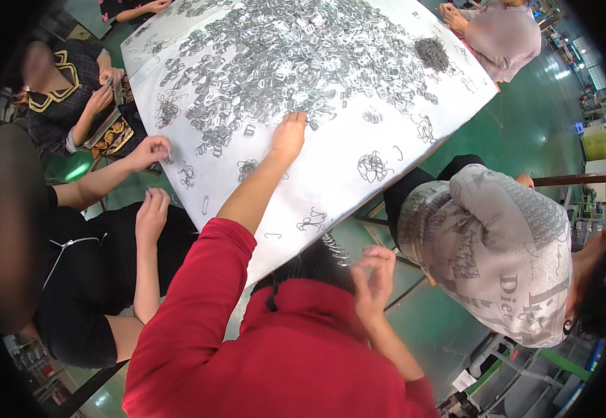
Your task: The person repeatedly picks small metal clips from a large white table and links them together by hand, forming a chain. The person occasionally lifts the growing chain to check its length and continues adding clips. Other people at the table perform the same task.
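My left hand (pixel 290 136) reaches across the white table to the near edge of a wide heap of small metal buckles (pixel 282 59). Its fingers are drawn together over the pieces there, and whatever they pinch is hidden. Close to my body, off the table's near edge, my right hand (pixel 374 279) is raised with fingers curled toward the thumb. What it holds, if anything, is too small to make out. Just left of it, a row of shiny metal pieces (pixel 334 249) shows against dark cloth.
Small clusters of bent wire pieces (pixel 372 167) lie on the white tabletop (pixel 331 181), with a dense dark pile (pixel 432 54) at the far right. Co-workers sit close on both sides: one in black (pixel 73 279) at left, one in a patterned light top (pixel 491 244) at right.
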